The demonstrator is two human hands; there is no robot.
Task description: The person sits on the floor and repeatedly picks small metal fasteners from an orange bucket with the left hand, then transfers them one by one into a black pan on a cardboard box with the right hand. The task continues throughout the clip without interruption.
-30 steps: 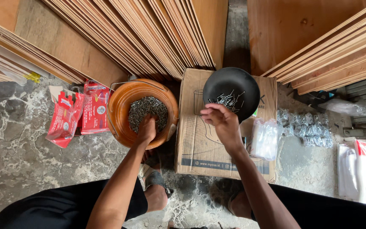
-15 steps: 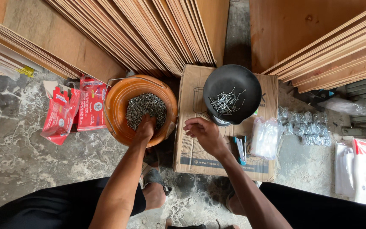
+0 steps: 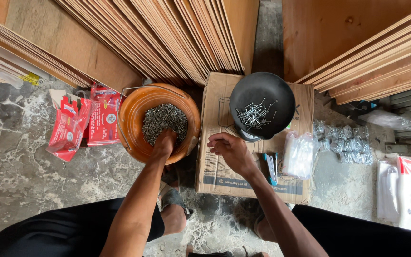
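- While the person sits on the floor, the left hand (image 3: 164,143) digs into the nails (image 3: 165,121) in the orange bucket (image 3: 134,119); its fingers are hidden, so the grip cannot be told.
- The right hand (image 3: 231,150) rests on the cardboard box (image 3: 224,176), fingers curled loosely and holding nothing.
- A black bowl (image 3: 262,95) with a few nails sits on the box, near that hand.
- Red packets (image 3: 84,121) lie beside the bucket.

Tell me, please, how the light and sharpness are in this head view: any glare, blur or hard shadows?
Head view: soft, even daylight, no hard shadows; nails in the black pan look crisp; mild glare on the clear plastic bags; left hand and right hand sharp, without motion blur.
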